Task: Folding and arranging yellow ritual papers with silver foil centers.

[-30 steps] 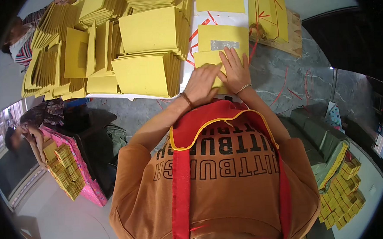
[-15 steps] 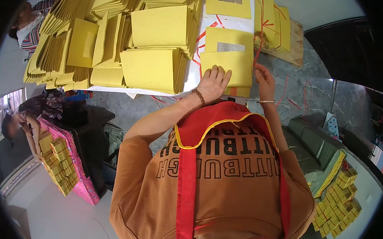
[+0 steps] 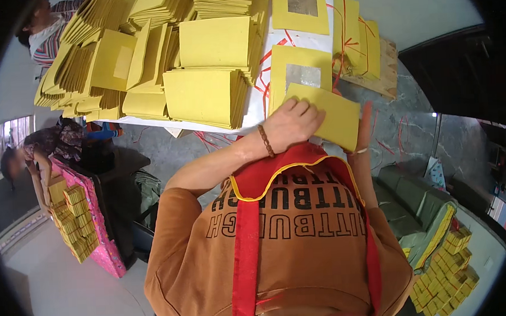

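A folded wad of yellow joss paper [image 3: 342,114] lies tilted at the near right edge of the table, turned slightly clockwise. My left hand [image 3: 295,121], wearing a beaded bracelet, has its fingers curled over the wad's left side. At the right side, my right hand [image 3: 364,130] supports the wad, one finger pointing up along its edge and the others hidden behind the paper. Just beyond the wad is a yellow sheet [image 3: 280,71] with a silver foil square [image 3: 302,75].
Folded yellow paper stacks [image 3: 204,97] fill the table's left. Another foil sheet [image 3: 279,10] lies farther back. Red ties [image 3: 266,55] are scattered on the white cover. Tied bundles [image 3: 367,49] sit on a wooden board [image 3: 390,65]. A co-worker [image 3: 49,146] bends over a pink-covered table [image 3: 99,223].
The wad has lifted and turned clockwise toward me. My left fingers have gone from lying flat to curled, and my right hand has come against the wad's right edge.
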